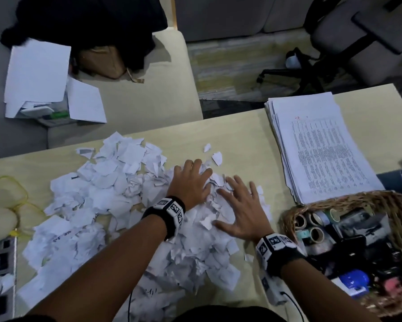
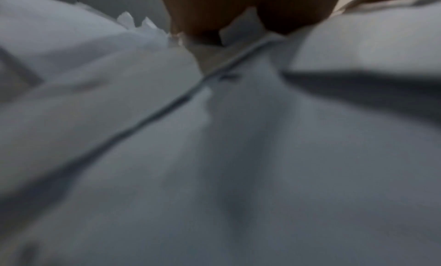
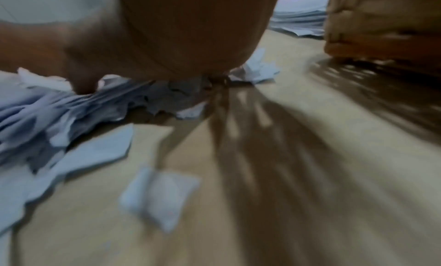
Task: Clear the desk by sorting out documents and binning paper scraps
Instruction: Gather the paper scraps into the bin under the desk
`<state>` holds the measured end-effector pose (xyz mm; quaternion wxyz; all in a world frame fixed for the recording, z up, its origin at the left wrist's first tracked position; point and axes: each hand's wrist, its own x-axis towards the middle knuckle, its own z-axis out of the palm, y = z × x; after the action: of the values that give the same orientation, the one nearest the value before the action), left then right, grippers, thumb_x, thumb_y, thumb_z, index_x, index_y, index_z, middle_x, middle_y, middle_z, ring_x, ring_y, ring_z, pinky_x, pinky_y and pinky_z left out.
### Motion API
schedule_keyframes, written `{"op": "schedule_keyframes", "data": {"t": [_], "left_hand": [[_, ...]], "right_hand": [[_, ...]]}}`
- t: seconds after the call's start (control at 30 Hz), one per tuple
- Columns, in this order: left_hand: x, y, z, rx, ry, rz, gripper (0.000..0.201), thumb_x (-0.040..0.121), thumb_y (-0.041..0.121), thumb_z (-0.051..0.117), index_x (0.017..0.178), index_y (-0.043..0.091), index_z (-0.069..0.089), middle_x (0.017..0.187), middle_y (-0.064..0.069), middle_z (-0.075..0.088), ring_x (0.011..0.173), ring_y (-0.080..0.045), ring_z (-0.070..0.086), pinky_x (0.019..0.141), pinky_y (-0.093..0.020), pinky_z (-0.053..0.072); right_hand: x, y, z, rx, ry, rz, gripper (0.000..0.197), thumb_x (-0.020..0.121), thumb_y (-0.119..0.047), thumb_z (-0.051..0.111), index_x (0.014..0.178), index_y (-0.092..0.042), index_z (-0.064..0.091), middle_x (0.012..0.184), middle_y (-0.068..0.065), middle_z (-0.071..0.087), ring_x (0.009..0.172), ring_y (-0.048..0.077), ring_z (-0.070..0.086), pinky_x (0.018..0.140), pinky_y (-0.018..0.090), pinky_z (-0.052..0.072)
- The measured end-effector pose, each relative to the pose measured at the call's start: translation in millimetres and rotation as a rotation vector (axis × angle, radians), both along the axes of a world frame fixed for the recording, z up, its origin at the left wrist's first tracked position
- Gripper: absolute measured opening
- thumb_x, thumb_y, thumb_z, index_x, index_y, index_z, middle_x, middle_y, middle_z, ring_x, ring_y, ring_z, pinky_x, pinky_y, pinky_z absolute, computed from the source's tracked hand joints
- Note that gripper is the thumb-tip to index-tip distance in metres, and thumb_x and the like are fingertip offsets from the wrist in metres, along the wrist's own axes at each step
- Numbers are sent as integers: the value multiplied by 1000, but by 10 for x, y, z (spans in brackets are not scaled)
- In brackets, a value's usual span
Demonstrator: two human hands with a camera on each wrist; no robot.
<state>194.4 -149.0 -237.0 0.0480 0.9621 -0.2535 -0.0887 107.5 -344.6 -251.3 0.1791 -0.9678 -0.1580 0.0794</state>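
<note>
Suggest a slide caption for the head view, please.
Both hands, left hand and right hand, spread flat on a pile of torn paper scraps beside a document stack.

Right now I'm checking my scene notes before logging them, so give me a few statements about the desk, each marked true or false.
1. Both hands lie on the pile of paper scraps. True: left hand and right hand rest on it, fingers spread.
2. The stack of documents sits left of the scraps. False: it sits right of them.
3. The wicker basket holds tape rolls. True.
4. The right hand grips a crumpled ball. False: it lies flat and holds nothing.
</note>
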Motion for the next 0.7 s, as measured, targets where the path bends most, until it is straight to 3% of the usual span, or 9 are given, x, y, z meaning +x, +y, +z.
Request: {"op": "schedule_keyframes", "data": {"t": [0.07, 0.13, 0.27, 0.37, 0.47, 0.57, 0.63, 0.7], "left_hand": [[29, -8, 19, -15, 26, -11, 33, 73, 32, 64, 102, 17, 61, 102, -13, 56, 82, -32, 53, 59, -38, 46], [51, -32, 29, -34, 63, -26, 36, 66, 21, 70, 100, 13, 63, 90, -12, 56, 70, -30, 54, 49, -33, 43], [73, -73, 203, -178, 109, -17, 26, 75, 13, 65, 100, 6, 61, 82, -13, 54, 64, -32, 54, 47, -31, 36], [101, -84, 375, -325, 62, -4, 22, 74, 13, 63, 95, 5, 62, 75, -11, 54, 54, -29, 51, 43, -29, 39], [94, -99, 554, -476, -24, 21, 18, 71, 9, 65, 89, 6, 62, 74, -10, 56, 58, -29, 52, 46, -27, 44], [87, -89, 813, -617, 32, 140, 13, 74, 11, 61, 87, 6, 60, 76, -7, 58, 64, -32, 52, 58, -29, 44], [70, -88, 962, -706, 73, 222, 9, 75, 11, 60, 83, 7, 59, 70, -4, 54, 61, -28, 46, 59, -29, 42], [47, -110, 1070, -779, 118, 312, 5, 75, 11, 62, 78, 11, 58, 63, -8, 51, 56, -24, 39, 55, -27, 39]], "right_hand": [[-148, 8, -27, -16, -30, -38, 69, 82, -73, 51, 132, -26, 54, 148, 5, 39, 145, 27, 26, 113, 53, 21], [-245, 28, -31, -31, -68, -89, 57, 88, -64, 53, 127, -23, 58, 135, 6, 49, 132, 29, 41, 99, 47, 34], [-320, 81, 13, 49, -119, -121, 32, 95, -40, 54, 114, -15, 61, 103, 6, 57, 86, 29, 57, 68, 38, 46], [-333, 87, 137, 41, -79, -202, 27, 99, -38, 42, 108, -18, 56, 90, 0, 56, 66, 27, 59, 46, 34, 44], [-316, 73, 312, 59, -106, -302, 24, 97, -37, 38, 107, -18, 51, 87, 6, 63, 59, 35, 61, 45, 34, 42], [-274, 71, 591, 218, -73, -511, 33, 99, -35, 42, 117, -11, 55, 94, 19, 70, 74, 43, 65, 57, 38, 47], [-280, 67, 778, 324, -52, -609, 30, 101, -32, 45, 120, -10, 55, 88, 18, 70, 77, 37, 65, 59, 31, 40], [-341, 83, 947, 397, -79, -640, 27, 101, -31, 45, 117, -12, 55, 77, 11, 66, 66, 28, 61, 55, 27, 35]]}}
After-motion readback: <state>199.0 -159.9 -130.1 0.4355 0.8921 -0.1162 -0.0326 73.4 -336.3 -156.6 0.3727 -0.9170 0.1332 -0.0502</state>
